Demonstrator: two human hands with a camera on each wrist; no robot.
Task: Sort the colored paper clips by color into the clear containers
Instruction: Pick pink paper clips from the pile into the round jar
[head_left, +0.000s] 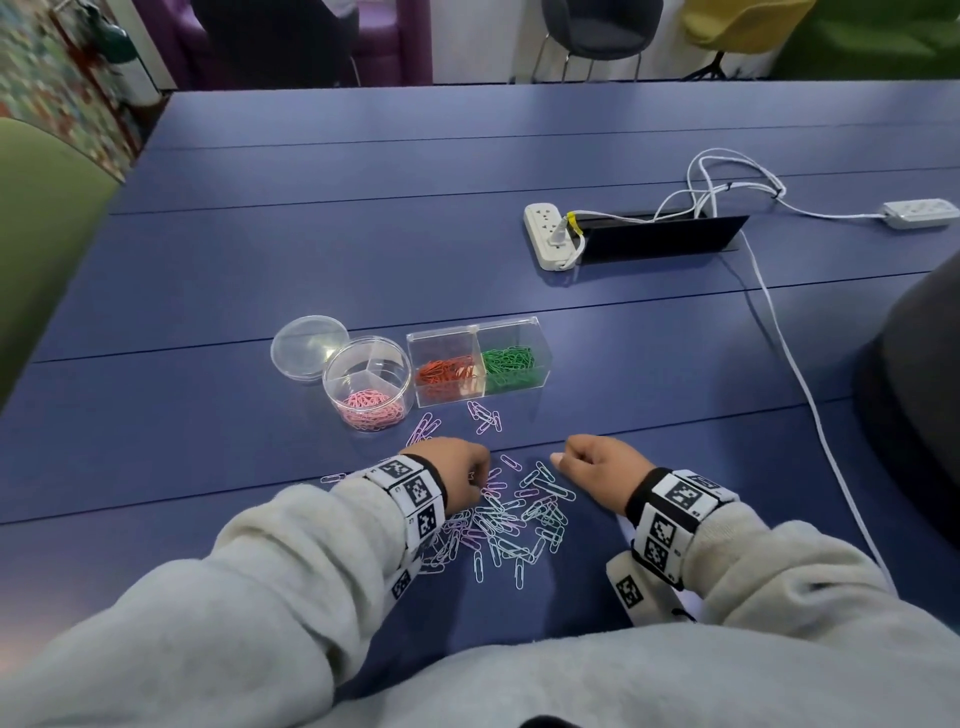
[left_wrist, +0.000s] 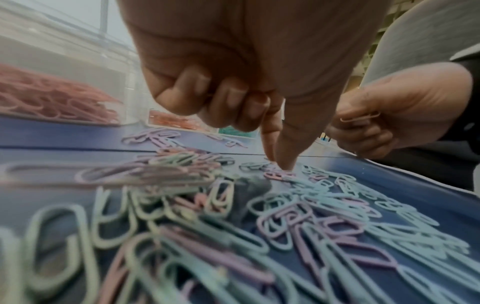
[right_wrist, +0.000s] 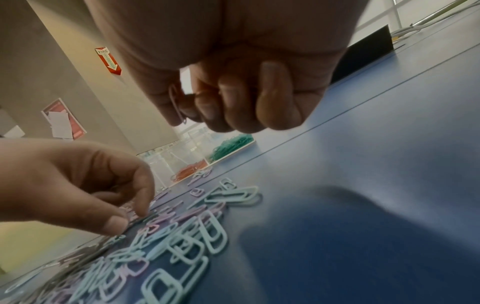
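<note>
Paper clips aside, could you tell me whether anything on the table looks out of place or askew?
Only the round container's lid, off and lying flat behind the round container. Otherwise nothing stands out.

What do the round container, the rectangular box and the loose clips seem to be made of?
Round container: probably clear hard plastic, glossy; the pink clips show through its wall.
Rectangular box: the same look, transparent with sharp shiny edges, likely acrylic.
Loose clips: thin bent wire with a matte pastel coating, seemingly painted or plastic-coated metal; the core is not visible.
</note>
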